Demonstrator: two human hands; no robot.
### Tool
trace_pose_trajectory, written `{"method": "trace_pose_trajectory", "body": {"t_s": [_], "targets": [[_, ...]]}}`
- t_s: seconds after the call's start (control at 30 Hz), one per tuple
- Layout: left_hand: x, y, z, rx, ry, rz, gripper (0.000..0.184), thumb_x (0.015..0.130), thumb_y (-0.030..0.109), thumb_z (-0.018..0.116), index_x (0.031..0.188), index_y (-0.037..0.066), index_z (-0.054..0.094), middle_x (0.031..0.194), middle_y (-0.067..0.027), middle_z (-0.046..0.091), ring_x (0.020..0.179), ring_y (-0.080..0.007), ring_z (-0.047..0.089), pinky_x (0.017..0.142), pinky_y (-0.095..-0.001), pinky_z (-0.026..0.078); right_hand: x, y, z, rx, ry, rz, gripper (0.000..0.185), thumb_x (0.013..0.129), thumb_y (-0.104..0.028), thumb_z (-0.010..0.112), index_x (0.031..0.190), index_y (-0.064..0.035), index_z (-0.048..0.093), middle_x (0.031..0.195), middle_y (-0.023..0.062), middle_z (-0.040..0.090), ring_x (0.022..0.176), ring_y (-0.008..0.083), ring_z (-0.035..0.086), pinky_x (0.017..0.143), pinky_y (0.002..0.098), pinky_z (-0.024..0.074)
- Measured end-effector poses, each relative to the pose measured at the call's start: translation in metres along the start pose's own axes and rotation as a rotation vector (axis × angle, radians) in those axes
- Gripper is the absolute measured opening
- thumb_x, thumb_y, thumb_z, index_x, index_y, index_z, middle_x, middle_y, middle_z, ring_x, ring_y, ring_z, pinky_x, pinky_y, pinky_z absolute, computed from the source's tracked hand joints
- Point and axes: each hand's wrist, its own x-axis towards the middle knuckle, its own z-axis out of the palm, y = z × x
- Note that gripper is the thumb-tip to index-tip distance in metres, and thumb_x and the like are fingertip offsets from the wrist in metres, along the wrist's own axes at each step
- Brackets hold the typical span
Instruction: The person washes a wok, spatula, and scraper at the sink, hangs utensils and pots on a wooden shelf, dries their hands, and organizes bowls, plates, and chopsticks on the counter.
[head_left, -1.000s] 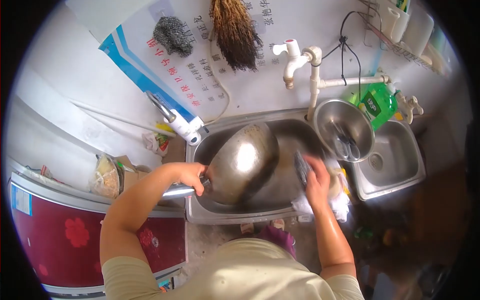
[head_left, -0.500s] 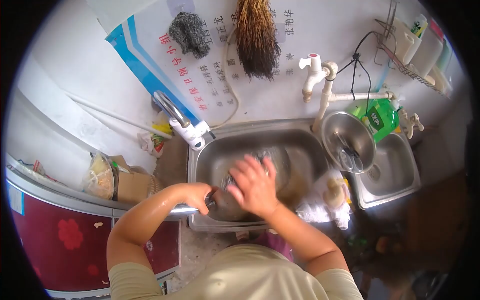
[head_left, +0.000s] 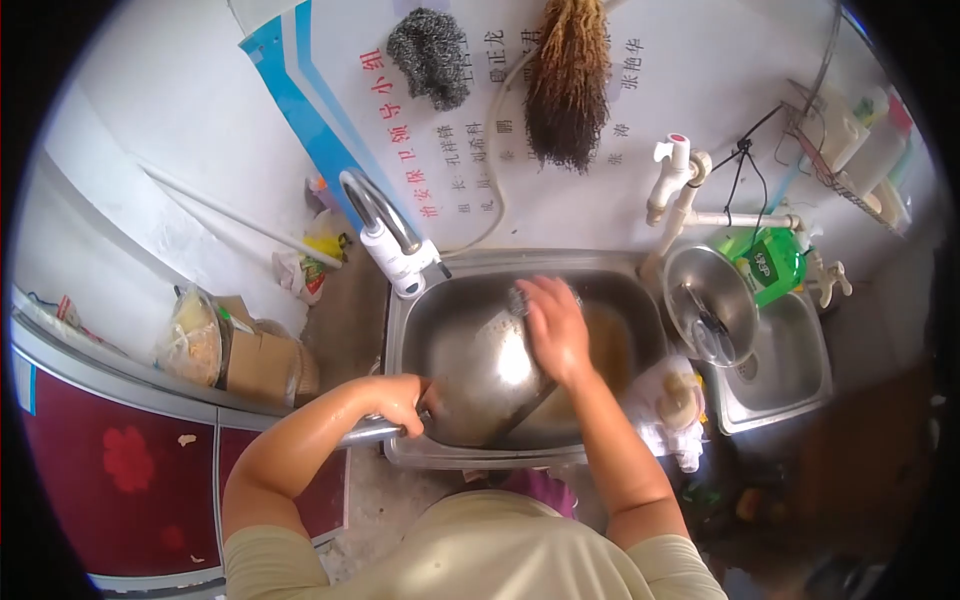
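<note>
The person's left hand point(head_left: 403, 405) was wrapped round a silver metal handle point(head_left: 368, 431) near the near left corner of a rectangular stainless-steel sink point(head_left: 470, 459). The round, shiny steel pan point(head_left: 475, 375) lay tilted in the basin, between the hands, its long axis running rightward from the handle. The right hand point(head_left: 556, 330), nearer the pan's far right edge, held a grey steel-wool scourer point(head_left: 517, 301) under its fingers.
</note>
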Motion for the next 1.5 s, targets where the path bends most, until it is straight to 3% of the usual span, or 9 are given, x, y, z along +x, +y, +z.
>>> {"method": "trace_pose_trajectory", "body": {"t_s": [0.1, 0.3, 0.5, 0.87, 1.07, 1.2, 1.23, 1.33, 1.5], "targets": [[0.001, -0.005, -0.004, -0.052, -0.005, 0.064, 0.041, 0.056, 0.005, 0.067, 0.097, 0.003, 0.063, 0.08, -0.006, 0.063, 0.072, -0.0146, 0.057, 0.065, -0.0275, 0.046, -0.011, -0.05, 0.005, -0.214, -0.098, -0.187, 0.033, 0.079, -0.019, 0.056, 0.111, -0.0187, 0.06, 0.116, 0.0105, 0.053, 0.116, 0.0356, 0.042, 0.097, 0.0496, 0.0309], [-0.015, -0.001, -0.008, 0.072, 0.103, 0.027, 0.038, 0.061, 0.007, 0.065, 0.098, 0.002, 0.059, 0.076, -0.0064, 0.063, 0.064, -0.0145, 0.06, 0.06, -0.0288, 0.048, -0.028, -0.071, 0.022, -0.164, -0.188, -0.425, 0.042, 0.073, -0.018, 0.064, 0.114, -0.019, 0.059, 0.121, 0.0113, 0.051, 0.118, 0.0351, 0.041, 0.098, 0.0473, 0.0332], [-0.024, -0.004, -0.016, -0.043, 0.16, -0.017, 0.037, 0.063, 0.009, 0.065, 0.099, 0.001, 0.059, 0.069, -0.0081, 0.062, 0.056, -0.0134, 0.061, 0.053, -0.0275, 0.049, 0.016, 0.021, 0.03, 0.198, -0.169, 0.294, 0.032, 0.09, -0.025, 0.047, 0.118, -0.0129, 0.055, 0.128, 0.0157, 0.046, 0.121, 0.0356, 0.04, 0.097, 0.0378, 0.0361], [-0.017, -0.04, -0.029, -0.155, 0.093, -0.03, 0.036, 0.061, 0.009, 0.069, 0.096, 0.003, 0.062, 0.075, -0.0069, 0.063, 0.06, -0.0124, 0.059, 0.059, -0.0264, 0.048, 0.012, 0.019, 0.047, 0.22, -0.022, 0.23, 0.028, 0.091, -0.021, 0.047, 0.113, -0.007, 0.058, 0.119, 0.0142, 0.055, 0.114, 0.0276, 0.049, 0.093, 0.0317, 0.0384], [-0.019, -0.045, -0.03, 0.038, 0.188, 0.099, 0.039, 0.059, 0.014, 0.075, 0.096, 0.007, 0.064, 0.089, -0.0059, 0.064, 0.084, -0.0147, 0.058, 0.077, -0.0275, 0.044, 0.011, 0.033, 0.049, 0.631, 0.173, 0.627, 0.027, 0.093, -0.017, 0.044, 0.107, 0.0021, 0.058, 0.1, 0.0095, 0.063, 0.089, 0.0157, 0.058, 0.081, 0.0236, 0.0423], [-0.019, -0.046, -0.029, 0.094, 0.2, 0.104, 0.041, 0.057, 0.017, 0.077, 0.096, 0.009, 0.064, 0.093, -0.0062, 0.065, 0.086, -0.0169, 0.058, 0.079, -0.0286, 0.043, 0.019, 0.028, 0.031, 1.342, 0.336, 0.758, 0.027, 0.091, -0.017, 0.043, 0.109, -0.0011, 0.055, 0.103, 0.0088, 0.059, 0.095, 0.023, 0.057, 0.086, 0.0323, 0.044], [-0.018, -0.046, -0.028, 0.114, 0.208, 0.1, 0.041, 0.057, 0.017, 0.077, 0.095, 0.009, 0.064, 0.093, -0.0063, 0.065, 0.085, -0.0175, 0.059, 0.078, -0.0289, 0.044, 0.017, 0.041, 0.031, 1.427, 0.313, 0.76, 0.03, 0.091, -0.019, 0.04, 0.114, -0.002, 0.051, 0.111, 0.0118, 0.055, 0.103, 0.0292, 0.053, 0.093, 0.0404, 0.0414], [-0.022, -0.038, -0.025, 0.166, 0.26, 0.076, 0.04, 0.056, 0.018, 0.078, 0.093, 0.01, 0.065, 0.09, -0.0075, 0.064, 0.082, -0.0216, 0.059, 0.075, -0.0312, 0.045, 0.015, 0.047, 0.023, 1.709, 0.388, 0.849, 0.033, 0.092, -0.021, 0.036, 0.115, -0.0014, 0.049, 0.116, 0.0149, 0.052, 0.11, 0.0325, 0.047, 0.099, 0.0458, 0.0352], [-0.023, -0.021, -0.019, 0.276, 0.26, 0.063, 0.042, 0.057, 0.026, 0.077, 0.094, 0.01, 0.063, 0.081, -0.01, 0.063, 0.079, -0.0265, 0.06, 0.069, -0.0354, 0.046, 0.008, 0.053, 0.015, 1.757, 0.441, 0.825, 0.033, 0.092, -0.022, 0.035, 0.112, -0.0012, 0.05, 0.117, 0.0162, 0.05, 0.112, 0.0337, 0.044, 0.099, 0.0481, 0.0334]]}}
